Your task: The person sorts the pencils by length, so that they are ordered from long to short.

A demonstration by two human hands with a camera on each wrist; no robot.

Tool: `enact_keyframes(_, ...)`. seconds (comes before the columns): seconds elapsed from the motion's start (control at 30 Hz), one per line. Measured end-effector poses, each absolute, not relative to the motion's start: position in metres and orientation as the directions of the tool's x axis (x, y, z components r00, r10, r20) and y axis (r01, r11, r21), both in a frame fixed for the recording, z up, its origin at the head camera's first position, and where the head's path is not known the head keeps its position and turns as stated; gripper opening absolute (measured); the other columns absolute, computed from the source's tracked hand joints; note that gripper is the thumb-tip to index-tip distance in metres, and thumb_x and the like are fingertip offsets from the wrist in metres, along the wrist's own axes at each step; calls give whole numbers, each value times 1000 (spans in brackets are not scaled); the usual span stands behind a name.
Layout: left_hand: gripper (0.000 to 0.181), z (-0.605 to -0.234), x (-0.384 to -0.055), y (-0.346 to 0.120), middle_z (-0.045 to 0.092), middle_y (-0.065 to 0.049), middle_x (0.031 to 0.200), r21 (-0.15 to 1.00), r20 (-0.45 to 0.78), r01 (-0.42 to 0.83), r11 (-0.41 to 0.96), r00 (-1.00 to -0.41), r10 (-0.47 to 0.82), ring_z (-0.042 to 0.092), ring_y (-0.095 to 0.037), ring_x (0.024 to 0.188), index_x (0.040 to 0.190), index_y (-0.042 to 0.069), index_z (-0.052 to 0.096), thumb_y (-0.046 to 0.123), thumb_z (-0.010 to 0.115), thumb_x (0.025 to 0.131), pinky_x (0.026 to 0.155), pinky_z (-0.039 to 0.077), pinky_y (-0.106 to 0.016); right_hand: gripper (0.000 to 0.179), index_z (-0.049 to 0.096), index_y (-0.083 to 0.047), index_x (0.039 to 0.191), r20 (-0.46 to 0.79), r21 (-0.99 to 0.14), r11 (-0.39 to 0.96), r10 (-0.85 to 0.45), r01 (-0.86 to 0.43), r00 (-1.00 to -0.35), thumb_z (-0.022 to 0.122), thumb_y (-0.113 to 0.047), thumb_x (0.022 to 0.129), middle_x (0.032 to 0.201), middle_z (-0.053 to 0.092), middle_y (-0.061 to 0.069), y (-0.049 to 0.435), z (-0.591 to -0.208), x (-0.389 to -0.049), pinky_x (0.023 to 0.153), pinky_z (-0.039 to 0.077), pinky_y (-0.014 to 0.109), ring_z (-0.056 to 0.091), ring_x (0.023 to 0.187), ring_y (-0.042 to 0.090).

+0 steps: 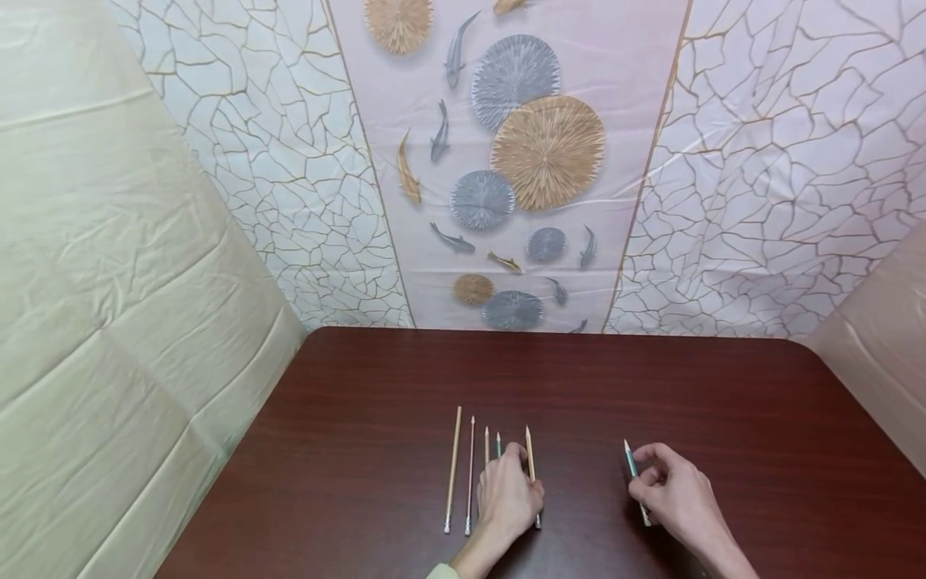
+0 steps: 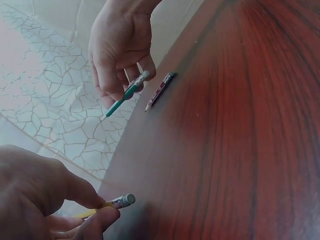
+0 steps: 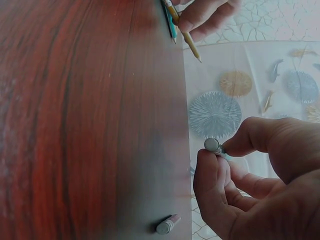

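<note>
My left hand (image 1: 506, 494) pinches a yellow pencil (image 1: 531, 457) near its eraser end, point away from me. To its left, pencils lie side by side: a long gold one (image 1: 453, 470), a pink one (image 1: 471, 474), a tan one (image 1: 487, 441) and a teal one (image 1: 498, 444); my left hand covers the lower parts of the last two. Over the right part of the table, my right hand (image 1: 680, 492) pinches a teal pencil (image 2: 124, 97) between thumb and fingers. Close by it on the table lies a dark red pencil (image 2: 160, 91), hidden by that hand in the head view.
A dark red-brown wooden table (image 1: 579, 378) with rounded far corners carries the pencils. Behind it hangs a patterned cloth (image 1: 651, 297) with fish and round leaf shapes. Pale cloth walls (image 1: 145, 322) stand at both sides.
</note>
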State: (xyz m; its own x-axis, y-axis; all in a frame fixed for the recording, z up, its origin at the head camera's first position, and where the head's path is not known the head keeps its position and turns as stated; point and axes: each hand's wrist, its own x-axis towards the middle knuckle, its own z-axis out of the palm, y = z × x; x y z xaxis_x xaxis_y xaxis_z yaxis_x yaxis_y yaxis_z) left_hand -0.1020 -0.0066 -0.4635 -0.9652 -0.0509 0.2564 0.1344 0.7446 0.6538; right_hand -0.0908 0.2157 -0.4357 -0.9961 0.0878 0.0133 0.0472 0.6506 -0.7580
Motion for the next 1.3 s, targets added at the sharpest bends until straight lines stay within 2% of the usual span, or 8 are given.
enact_keyframes(0.2,33,-466,-101,-9,64,-5,68,629,279,149,763,-959,-43,65,-29,63,95,5,65,5,80,66,54,49,-38,38,61,-6,109,4,-755,653,91,57,-996,64,-1,71,74,62,1,216,-436,-91,54,47,27,59,50,15)
enact_keyframes(0.4,32,-468,-98,-10,67,-10,71,603,312,167,780,-949,-38,66,-31,63,94,4,65,3,79,65,53,50,-38,38,61,-6,110,-13,-755,653,88,67,-996,64,-1,72,74,61,0,215,-436,-91,53,47,27,59,50,16)
enact_keyframes(0.67,31,-467,-97,-9,65,-7,68,554,329,163,817,-944,-35,66,-30,61,90,6,63,4,81,65,52,49,-38,39,61,-5,109,-11,-757,650,86,64,-996,64,1,71,73,62,0,214,-436,-91,53,47,27,59,50,16)
enact_keyframes(0.9,29,-467,-97,-9,61,-7,64,512,338,159,844,-941,-28,65,-30,57,78,8,57,5,83,65,47,47,-38,39,61,-5,109,-2,-758,650,84,56,-996,64,2,71,72,61,-1,211,-436,-92,53,47,27,59,50,16)
enact_keyframes(1.03,28,-467,-97,-9,61,-7,63,491,344,172,854,-939,-8,65,-30,56,76,7,58,5,84,66,46,47,-36,38,61,-5,109,1,-758,650,82,53,-997,64,2,71,72,61,-1,211,-437,-92,53,47,27,59,50,16)
enact_keyframes(1.3,26,-468,-97,-12,56,-4,61,492,329,172,853,-944,1,63,-28,56,71,9,57,3,82,66,45,45,-35,39,61,-5,109,-19,-781,621,72,60,-997,63,3,71,72,61,0,204,-437,-92,51,48,28,59,50,16)
